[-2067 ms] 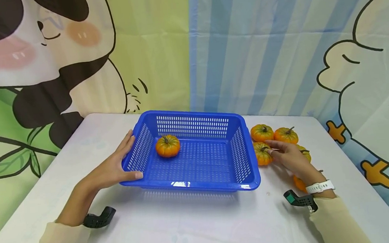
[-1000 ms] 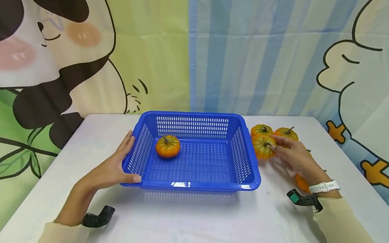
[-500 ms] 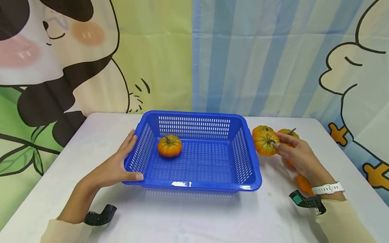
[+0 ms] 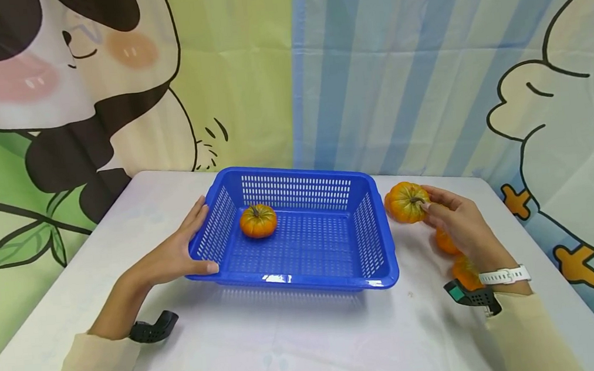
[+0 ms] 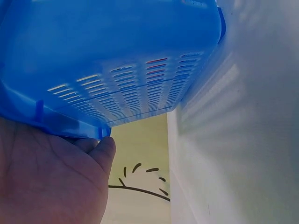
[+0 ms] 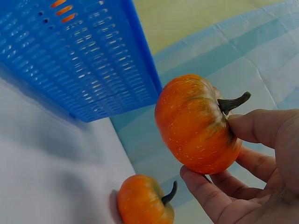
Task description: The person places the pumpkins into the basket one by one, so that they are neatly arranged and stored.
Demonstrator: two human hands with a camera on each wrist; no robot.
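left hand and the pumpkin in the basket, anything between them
Yes, the blue plastic basket: its rim and slotted left wall stand between the left hand and the pumpkin inside, as the head view shows.

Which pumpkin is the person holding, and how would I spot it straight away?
Find the blue basket on the white table, then look just beyond its right-hand side in the head view. The person's right hand is there, gripping a ribbed orange-yellow pumpkin near its stem. It is the only pumpkin held in a hand.
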